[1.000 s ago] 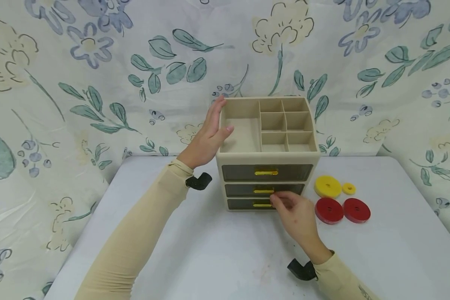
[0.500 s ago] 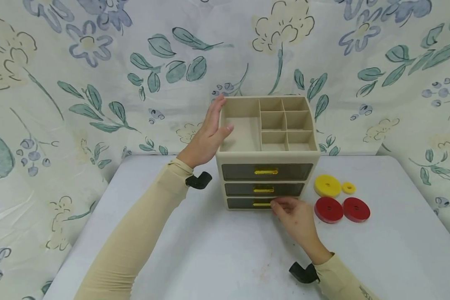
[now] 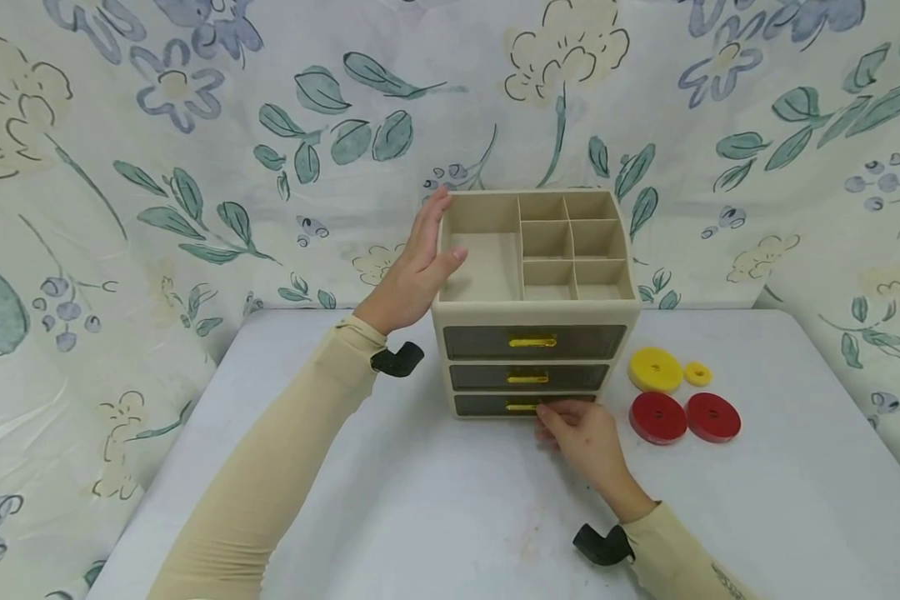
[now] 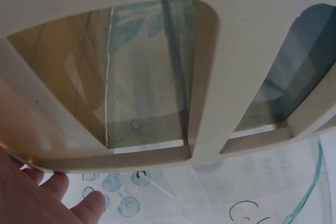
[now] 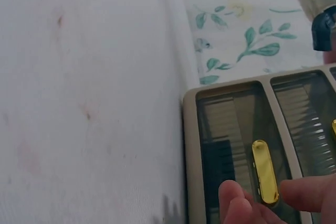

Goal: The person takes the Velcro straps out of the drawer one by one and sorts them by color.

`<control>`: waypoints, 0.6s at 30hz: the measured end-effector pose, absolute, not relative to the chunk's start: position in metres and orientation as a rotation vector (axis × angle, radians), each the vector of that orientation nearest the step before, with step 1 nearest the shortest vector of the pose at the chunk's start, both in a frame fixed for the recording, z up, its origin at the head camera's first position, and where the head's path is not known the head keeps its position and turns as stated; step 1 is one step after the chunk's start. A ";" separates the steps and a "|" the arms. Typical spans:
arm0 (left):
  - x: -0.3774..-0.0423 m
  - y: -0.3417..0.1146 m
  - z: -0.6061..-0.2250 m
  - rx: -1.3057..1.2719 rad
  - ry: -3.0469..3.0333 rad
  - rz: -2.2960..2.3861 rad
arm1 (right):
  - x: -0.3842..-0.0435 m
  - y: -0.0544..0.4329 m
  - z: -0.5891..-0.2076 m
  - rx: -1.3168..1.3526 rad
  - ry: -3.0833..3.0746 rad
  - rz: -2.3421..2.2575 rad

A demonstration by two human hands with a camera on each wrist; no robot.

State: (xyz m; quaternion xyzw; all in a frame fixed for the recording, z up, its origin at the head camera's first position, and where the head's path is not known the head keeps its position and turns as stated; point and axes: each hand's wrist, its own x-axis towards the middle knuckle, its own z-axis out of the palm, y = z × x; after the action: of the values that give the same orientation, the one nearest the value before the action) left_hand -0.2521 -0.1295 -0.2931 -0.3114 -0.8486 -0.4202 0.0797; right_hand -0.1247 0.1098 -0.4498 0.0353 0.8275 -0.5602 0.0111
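A beige desk organizer stands on the white table, with dark see-through drawers and a divided open top. My left hand rests on its left side, fingers straight along the outer wall and thumb over the tray's rim. The left wrist view shows the fingertips at the side panel's edge. My right hand is at the bottom drawer. In the right wrist view, its thumb and fingertips stand either side of the yellow handle, with a visible gap on the finger side. All drawers look closed.
Right of the organizer lie a large yellow disc, a small yellow ring and two red discs, one nearer the organizer and one farther right. A flowered cloth hangs right behind the organizer.
My right hand has moved down from beside the middle drawer's handle to the bottom drawer's handle, and slightly left. The left hand and the organizer hold the same place.
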 end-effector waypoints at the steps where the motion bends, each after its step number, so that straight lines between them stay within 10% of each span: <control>1: -0.252 -0.129 -0.293 -0.931 -2.538 -1.257 | -0.125 0.109 -0.451 0.124 2.557 -1.770; 18: -0.254 -0.130 -0.294 -0.925 -2.542 -1.251 | -0.131 0.102 -0.459 0.233 2.299 -1.989</control>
State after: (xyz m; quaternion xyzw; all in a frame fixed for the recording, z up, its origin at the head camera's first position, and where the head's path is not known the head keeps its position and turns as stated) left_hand -0.2536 -0.1296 -0.2945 -0.3093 -0.8502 -0.4184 0.0807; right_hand -0.1311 0.1017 -0.4588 0.0763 0.7532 -0.6516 0.0466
